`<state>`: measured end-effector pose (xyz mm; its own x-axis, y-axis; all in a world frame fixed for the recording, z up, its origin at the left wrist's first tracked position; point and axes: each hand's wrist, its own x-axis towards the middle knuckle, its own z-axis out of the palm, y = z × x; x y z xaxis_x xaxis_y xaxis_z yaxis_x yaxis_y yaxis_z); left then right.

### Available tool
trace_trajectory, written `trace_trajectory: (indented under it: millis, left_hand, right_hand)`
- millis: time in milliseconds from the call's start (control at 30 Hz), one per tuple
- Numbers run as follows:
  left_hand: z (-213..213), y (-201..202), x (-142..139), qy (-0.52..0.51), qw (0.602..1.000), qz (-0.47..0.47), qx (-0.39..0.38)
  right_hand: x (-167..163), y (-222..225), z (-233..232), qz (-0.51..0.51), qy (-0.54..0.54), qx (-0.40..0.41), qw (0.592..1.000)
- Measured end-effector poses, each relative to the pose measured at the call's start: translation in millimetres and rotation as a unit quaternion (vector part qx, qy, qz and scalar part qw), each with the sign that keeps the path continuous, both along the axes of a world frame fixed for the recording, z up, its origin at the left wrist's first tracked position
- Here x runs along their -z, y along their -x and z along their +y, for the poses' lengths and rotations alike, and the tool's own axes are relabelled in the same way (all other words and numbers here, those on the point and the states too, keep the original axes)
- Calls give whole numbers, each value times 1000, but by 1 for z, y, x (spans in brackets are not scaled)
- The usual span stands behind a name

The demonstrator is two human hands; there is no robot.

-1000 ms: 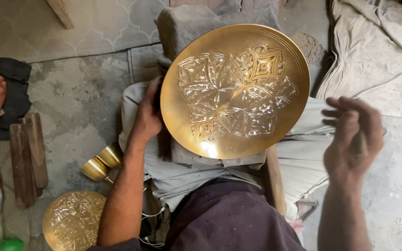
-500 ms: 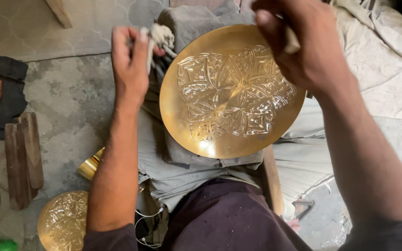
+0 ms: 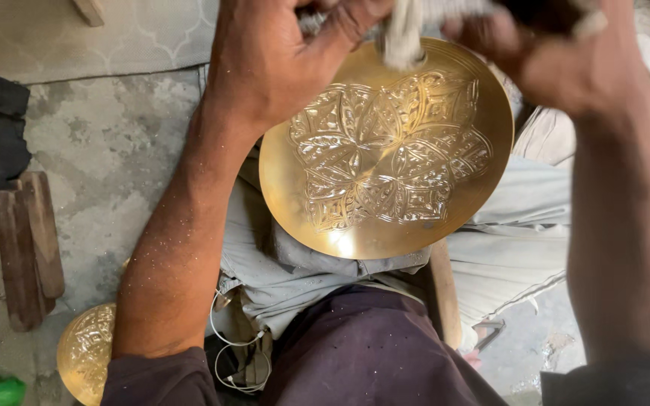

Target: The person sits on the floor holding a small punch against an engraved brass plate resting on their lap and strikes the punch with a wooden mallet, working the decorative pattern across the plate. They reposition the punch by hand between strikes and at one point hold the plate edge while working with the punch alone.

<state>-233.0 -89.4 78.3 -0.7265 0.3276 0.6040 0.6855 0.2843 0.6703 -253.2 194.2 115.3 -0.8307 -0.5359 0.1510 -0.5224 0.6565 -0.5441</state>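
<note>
On the lap, resting on grey cloth, engraved brass plate (image 3: 385, 158) looks stiff, smooth, likely slippery, best held by the rim, with left hand (image 3: 280, 56) and right hand (image 3: 551, 45) raised above it, both apparently pinching a whitish rag (image 3: 404, 34), blurred.

Your left hand (image 3: 280, 56) and right hand (image 3: 558, 53) run off the top edge, fingertips cut. The pale rag (image 3: 408, 34) between them is blurred. Your forearm hides part of the second engraved brass dish (image 3: 88, 353), near left.
</note>
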Motion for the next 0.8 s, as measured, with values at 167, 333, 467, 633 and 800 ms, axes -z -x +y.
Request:
trace_trajectory:
  millis: [167, 333, 467, 633, 800]
  left_hand:
    - [-16, -11, 19, 73, 992, -34, -99]
    - [-41, -47, 28, 25, 995, -87, -51]
    - [-46, -65, 28, 27, 994, -70, -75]
    - [-22, -64, 1, 99, 983, 36, -148]
    - [37, -65, -15, 96, 992, 77, -34]
  right_hand:
    - [6, -61, 31, -82, 114, 33, 990]
    - [25, -86, 47, -41, 163, 109, 980]
    - [36, -83, 47, 18, 138, 134, 981]
    - [8, -105, 24, 131, 136, 144, 971]
    - [-17, -102, -20, 93, 62, 17, 994]
